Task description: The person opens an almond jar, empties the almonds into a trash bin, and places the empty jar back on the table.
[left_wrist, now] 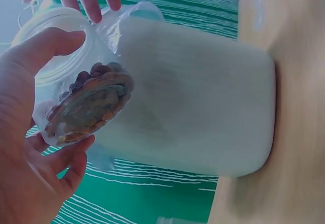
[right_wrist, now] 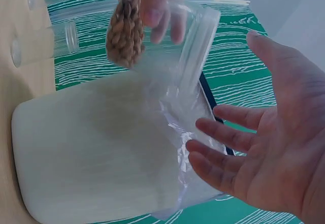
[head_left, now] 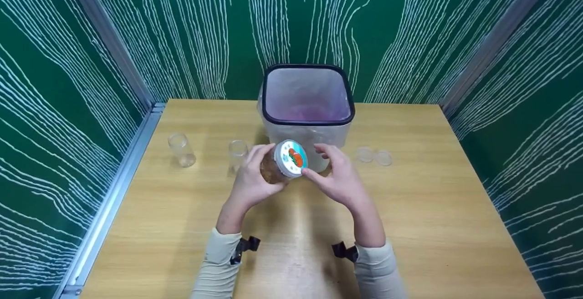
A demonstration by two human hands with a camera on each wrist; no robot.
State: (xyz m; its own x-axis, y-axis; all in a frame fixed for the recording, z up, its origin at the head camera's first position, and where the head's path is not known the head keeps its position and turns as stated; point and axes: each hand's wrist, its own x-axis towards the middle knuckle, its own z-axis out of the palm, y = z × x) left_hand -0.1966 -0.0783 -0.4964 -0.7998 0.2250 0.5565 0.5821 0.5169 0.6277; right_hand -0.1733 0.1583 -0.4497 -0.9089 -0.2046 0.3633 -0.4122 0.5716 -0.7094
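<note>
My left hand (head_left: 255, 178) grips a clear plastic jar (right_wrist: 167, 41) round its side, thumb and fingers on opposite sides. The jar is tilted, and brown almond-like nuts (right_wrist: 124, 31) fill only its bottom part. Its round lid (head_left: 292, 158), with a red and teal picture label, faces up and to the right in the head view. My right hand (head_left: 339, 176) is beside the lid, fingers spread and slightly bent, nothing held; its thumb tip overlaps the lid edge in the head view. In the right wrist view the right hand (right_wrist: 274, 148) is apart from the jar.
Behind the hands stands a whitish square bin (head_left: 309, 121) with a black rim and a plastic liner. Two clear empty cups (head_left: 182, 151) stand left of it, the nearer one partly behind my left hand. Two clear round discs (head_left: 374, 156) lie to the right. Green walls surround the table.
</note>
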